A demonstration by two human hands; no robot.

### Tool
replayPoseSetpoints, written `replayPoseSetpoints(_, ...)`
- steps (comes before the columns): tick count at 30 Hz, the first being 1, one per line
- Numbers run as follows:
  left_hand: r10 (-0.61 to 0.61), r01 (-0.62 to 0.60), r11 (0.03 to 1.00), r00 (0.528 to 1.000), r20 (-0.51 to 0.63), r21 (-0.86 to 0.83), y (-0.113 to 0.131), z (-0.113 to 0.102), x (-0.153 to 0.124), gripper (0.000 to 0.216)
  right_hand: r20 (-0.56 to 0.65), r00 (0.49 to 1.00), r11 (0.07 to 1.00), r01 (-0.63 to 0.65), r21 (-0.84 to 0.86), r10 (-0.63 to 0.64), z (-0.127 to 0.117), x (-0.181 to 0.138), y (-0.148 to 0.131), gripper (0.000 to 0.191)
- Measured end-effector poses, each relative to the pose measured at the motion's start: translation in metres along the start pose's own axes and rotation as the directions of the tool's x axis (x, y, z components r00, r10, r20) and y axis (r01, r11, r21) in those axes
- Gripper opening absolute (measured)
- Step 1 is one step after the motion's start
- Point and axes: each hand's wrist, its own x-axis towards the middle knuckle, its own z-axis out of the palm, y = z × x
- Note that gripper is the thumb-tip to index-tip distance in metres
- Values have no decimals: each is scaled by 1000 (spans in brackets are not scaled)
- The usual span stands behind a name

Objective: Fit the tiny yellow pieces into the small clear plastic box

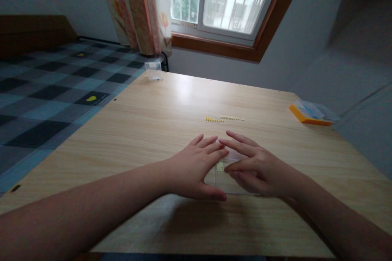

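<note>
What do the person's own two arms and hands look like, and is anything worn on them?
Both the left hand and the right hand are bare, with no gloves, and I see no rings. The left forearm and right forearm are uncovered too: no sleeve, watch or bracelet shows, nor any clear marking. The upper arms are out of view.

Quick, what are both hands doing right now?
Left hand: open, over the clear case, no grip visible.
Right hand: half-curled by the pale yellow piece; can't tell if holding anything.
</note>
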Motion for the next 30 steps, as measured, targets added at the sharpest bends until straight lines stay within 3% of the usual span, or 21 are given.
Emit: replayPoseSetpoints(30, 8, -7, 1000, 1000, -9, 12, 0, 0, 0, 97, 2, 1000, 1000, -4, -11, 4, 3, -1, 3, 27)
